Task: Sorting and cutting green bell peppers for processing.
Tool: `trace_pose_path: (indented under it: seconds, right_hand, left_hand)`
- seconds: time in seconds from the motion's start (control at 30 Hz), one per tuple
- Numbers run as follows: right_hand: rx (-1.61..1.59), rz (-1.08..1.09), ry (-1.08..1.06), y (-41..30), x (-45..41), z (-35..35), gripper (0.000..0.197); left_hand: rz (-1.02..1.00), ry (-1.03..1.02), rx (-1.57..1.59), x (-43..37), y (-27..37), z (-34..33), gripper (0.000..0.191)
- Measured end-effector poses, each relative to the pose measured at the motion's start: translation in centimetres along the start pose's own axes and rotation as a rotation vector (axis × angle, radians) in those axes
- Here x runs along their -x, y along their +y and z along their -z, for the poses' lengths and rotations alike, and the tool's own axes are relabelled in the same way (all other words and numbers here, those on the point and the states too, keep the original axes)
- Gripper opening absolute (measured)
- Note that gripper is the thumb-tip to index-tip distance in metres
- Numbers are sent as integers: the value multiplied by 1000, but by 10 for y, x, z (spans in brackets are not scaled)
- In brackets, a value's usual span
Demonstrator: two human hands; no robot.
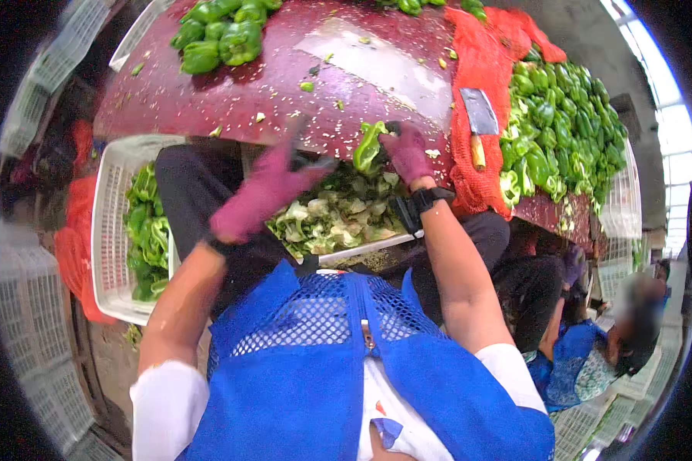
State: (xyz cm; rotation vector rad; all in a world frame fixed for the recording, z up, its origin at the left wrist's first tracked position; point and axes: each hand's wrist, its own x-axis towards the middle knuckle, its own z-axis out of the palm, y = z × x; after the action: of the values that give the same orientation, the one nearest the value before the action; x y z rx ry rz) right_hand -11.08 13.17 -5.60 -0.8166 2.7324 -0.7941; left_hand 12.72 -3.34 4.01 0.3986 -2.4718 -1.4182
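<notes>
My right hand (406, 151), in a pink glove with dark fingers, grips a cut green bell pepper (370, 147) at the table's near edge, its pale inside showing. To the left, my left hand (268, 184), gloved alike, is blurred by motion; its thumb and fingers look spread, with nothing seen between them. Below both hands, a container (375, 248) between my knees holds pepper cores and trimmings (334, 222). At my left knee, cut green peppers (150, 230) fill part of a white plastic basket (106, 230).
Seeds litter the red tabletop (167, 104). Whole green peppers (222, 34) sit at its far left. A cleaver (480, 112) with a wooden handle lies on red mesh netting (476, 63), beside a large pepper heap (559, 127). Another person (582, 351) sits at right. Crates (34, 322) stand at left.
</notes>
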Motion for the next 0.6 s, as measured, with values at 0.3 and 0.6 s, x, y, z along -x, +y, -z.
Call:
trace_pose_path:
  seconds: [0.3,0.6]
  right_hand:
    - [-863,-97,-378,-52,69,15,36]
    - [-584,210,-434,-25,94,12,42]
  left_hand:
    - [130,-372,975,-12,-47,-42,68]
    - [-107,52,516,-12,11,-8,72]
